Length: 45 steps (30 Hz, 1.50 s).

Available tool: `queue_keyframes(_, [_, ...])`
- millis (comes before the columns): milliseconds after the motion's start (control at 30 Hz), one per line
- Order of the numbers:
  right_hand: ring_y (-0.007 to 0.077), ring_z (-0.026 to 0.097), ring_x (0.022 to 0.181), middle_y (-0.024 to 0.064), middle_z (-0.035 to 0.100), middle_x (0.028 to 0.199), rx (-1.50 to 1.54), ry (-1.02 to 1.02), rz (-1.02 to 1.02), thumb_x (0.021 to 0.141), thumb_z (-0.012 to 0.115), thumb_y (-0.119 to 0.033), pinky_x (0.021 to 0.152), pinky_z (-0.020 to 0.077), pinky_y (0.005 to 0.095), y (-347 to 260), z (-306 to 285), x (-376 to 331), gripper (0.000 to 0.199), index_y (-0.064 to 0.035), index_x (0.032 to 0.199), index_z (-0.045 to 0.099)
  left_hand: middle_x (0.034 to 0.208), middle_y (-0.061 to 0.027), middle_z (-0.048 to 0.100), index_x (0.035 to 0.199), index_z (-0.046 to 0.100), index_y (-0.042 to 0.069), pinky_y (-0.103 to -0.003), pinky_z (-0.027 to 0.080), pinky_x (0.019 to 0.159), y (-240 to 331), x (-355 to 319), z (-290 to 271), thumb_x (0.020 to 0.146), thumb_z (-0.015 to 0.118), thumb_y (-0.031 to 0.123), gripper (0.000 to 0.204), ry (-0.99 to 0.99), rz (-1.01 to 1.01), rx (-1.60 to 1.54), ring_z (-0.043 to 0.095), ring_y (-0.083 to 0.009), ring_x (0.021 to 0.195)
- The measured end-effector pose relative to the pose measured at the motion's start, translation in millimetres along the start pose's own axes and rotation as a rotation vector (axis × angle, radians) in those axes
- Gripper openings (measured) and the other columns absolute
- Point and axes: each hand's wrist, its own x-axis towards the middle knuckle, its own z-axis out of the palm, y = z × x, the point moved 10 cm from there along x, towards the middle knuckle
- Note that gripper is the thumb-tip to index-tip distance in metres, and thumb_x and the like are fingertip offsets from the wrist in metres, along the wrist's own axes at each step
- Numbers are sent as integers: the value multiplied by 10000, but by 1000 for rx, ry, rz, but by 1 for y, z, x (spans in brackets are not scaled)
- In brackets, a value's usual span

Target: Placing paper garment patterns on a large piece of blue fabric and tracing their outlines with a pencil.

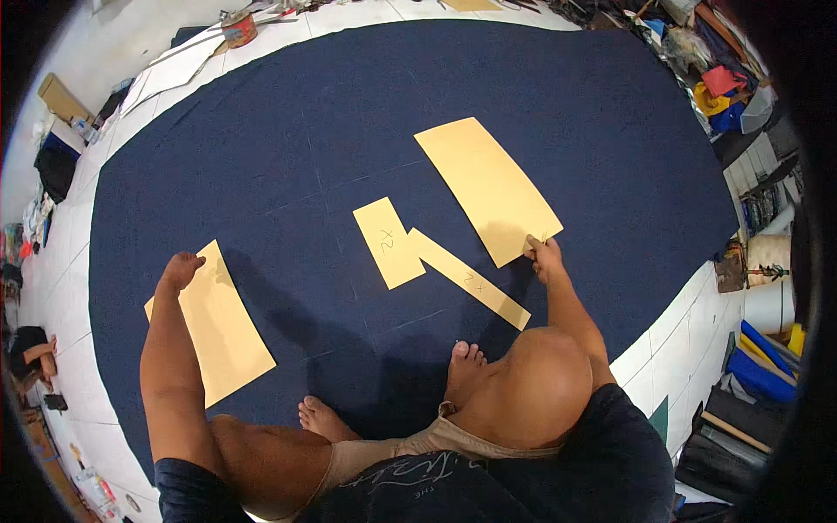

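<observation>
Dark navy fabric lies spread over the floor, with faint chalk lines on it. My left hand pinches the upper edge of a yellow paper pattern piece at the left; my forearm covers part of it. At the right, my right hand grips the near corner of a larger yellow pattern piece, thumb on top. Between them lie a small rectangular pattern piece and a narrow strip pattern piece, both with handwritten marks and touching nobody's hand. The strip's upper end meets the small rectangle's edge.
My bare feet rest on the fabric's near part. White floor tiles border it. A reddish tin stands at the far left. Piled scraps and bags line the right side, with dark rolls nearer me.
</observation>
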Motion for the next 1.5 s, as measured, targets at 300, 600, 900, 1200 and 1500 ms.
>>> queue_keyframes(300, [199, 674, 976, 112, 673, 1145, 21, 70, -807, 995, 579, -127, 855, 535, 323, -137, 43, -39, 225, -4, 1173, 641, 1123, -179, 706, 1165, 659, -63, -402, 494, 943, 6, 20, 4, 856, 725, 362, 529, 18, 80, -94, 651, -284, 1062])
queue_keyframes(600, [319, 615, 1181, 119, 598, 1345, -786, 24, -1007, 919, 628, -111, 970, 522, 419, -88, 96, -74, 224, -95, 1137, 679, 1113, -179, 701, 1167, 649, -61, -393, 492, 932, 12, 7, 6, 857, 726, 351, 522, 44, 45, -109, 649, -273, 1056])
queue_keyframes(900, [287, 588, 1222, 80, 583, 1367, -862, 34, -860, 901, 636, -86, 1019, 495, 375, -69, 73, -54, 262, -66, 1162, 653, 1054, -145, 696, 1207, 643, -74, -385, 505, 857, 7, -6, 7, 852, 727, 347, 557, 39, -42, -132, 633, -232, 1000])
queue_keyframes(1200, [272, 577, 1236, 56, 556, 1404, -900, 19, -830, 914, 611, -120, 1001, 501, 407, -61, 76, -50, 249, -112, 1157, 663, 1095, -126, 696, 1239, 614, -85, -350, 486, 898, 13, 3, 11, 868, 708, 319, 556, 56, 9, -128, 628, -212, 1026])
queue_keyframes(1500, [271, 601, 1206, 52, 572, 1383, -896, 24, -819, 898, 635, -121, 982, 514, 391, -60, 79, -49, 272, -123, 1169, 661, 1138, -153, 693, 1185, 640, -58, -371, 484, 941, 3, -8, -5, 868, 704, 310, 490, 46, -56, -65, 632, -240, 1088])
